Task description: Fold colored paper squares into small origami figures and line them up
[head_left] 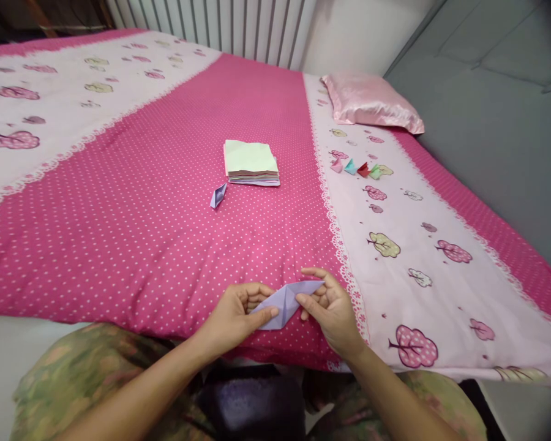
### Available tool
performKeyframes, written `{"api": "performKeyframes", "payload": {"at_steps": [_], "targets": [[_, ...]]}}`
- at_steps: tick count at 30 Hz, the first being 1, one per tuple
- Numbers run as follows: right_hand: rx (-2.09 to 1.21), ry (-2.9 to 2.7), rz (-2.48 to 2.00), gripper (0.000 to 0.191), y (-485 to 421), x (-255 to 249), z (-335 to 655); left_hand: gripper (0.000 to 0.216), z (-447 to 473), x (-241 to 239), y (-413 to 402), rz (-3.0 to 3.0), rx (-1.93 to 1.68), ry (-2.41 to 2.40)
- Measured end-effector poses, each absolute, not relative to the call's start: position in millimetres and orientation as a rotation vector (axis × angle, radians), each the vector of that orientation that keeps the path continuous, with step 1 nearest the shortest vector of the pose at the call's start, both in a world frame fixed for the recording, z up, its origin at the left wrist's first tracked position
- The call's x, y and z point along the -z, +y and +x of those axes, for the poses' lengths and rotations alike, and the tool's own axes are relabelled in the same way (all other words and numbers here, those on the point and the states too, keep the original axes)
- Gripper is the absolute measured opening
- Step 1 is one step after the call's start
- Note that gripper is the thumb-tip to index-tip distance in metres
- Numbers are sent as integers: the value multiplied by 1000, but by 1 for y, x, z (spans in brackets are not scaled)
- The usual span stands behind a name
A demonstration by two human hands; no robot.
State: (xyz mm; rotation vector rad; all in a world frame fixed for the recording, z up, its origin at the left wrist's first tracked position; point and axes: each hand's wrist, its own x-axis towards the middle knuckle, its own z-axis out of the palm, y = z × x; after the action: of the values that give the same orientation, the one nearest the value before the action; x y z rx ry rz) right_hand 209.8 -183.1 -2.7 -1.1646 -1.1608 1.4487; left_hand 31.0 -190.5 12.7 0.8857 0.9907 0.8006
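Between my two hands is a folded sheet of lavender origami paper [284, 301], pointed at its upper right end and creased down the middle. My left hand [241, 312] pinches its left end, thumb on top and fingers curled behind. On the other end, my right hand [328, 309] presses with the thumb on the front while the fingers support it from behind. The paper is held just above the near edge of the bed. Farther off, a small lavender paper boat [218, 196] lies beside a stack of coloured paper squares [251, 162] topped by a pale green sheet.
Several small folded paper boats [363, 169] in pink, blue, red and green stand in a row to the right. A pink satin pillow [371, 101] lies at the back right. The pink dotted bedspread [142, 214] reaches a grey wall [496, 104] on the right.
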Motion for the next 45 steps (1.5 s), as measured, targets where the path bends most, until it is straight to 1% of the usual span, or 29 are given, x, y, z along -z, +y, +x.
{"api": "performKeyframes", "payload": {"at_steps": [5,12,16,18,20,22,24,25,26,28,31,37,39,40,43,45], "targets": [[-1425,-1114,-1195,26,-184,5,208,23,33,-17,-191,798,-738,965],[-1347,-1164,-1213,19,-190,10,206,30,33,-15,-192,741,-666,955],[-1312,-1236,-1207,20,-191,12,205,34,34,-15,-192,725,-673,969],[-1312,-1247,-1165,33,-190,10,205,38,34,-15,-191,721,-693,980],[-1272,-1255,-1131,54,-190,8,206,40,34,-13,-191,722,-736,987],[-1194,-1287,-1123,77,-190,5,207,38,34,-11,-191,731,-799,996],[-1142,-1325,-1124,95,-190,4,206,35,35,-10,-191,735,-853,998],[-1141,-1339,-1132,100,-191,3,206,34,35,-9,-192,731,-868,998],[-1154,-1346,-1145,101,-192,4,205,34,36,-9,-192,725,-873,996],[-1199,-1345,-1174,91,-193,5,203,32,37,-9,-193,713,-871,992],[-1289,-1308,-1154,66,-195,6,201,32,37,-9,-194,694,-864,987],[-1445,-1176,-1136,32,-192,4,202,34,35,-13,-192,643,-844,984],[-1474,-1174,-1111,29,-191,3,204,34,34,-15,-192,624,-844,985],[-1487,-1180,-1084,32,-191,3,205,34,34,-15,-192,618,-852,992],[-1520,-1238,-1083,48,-193,4,206,32,36,-14,-193,635,-880,1022],[-1485,-1288,-1190,54,-194,6,203,30,37,-13,-194,663,-876,1027]]}}
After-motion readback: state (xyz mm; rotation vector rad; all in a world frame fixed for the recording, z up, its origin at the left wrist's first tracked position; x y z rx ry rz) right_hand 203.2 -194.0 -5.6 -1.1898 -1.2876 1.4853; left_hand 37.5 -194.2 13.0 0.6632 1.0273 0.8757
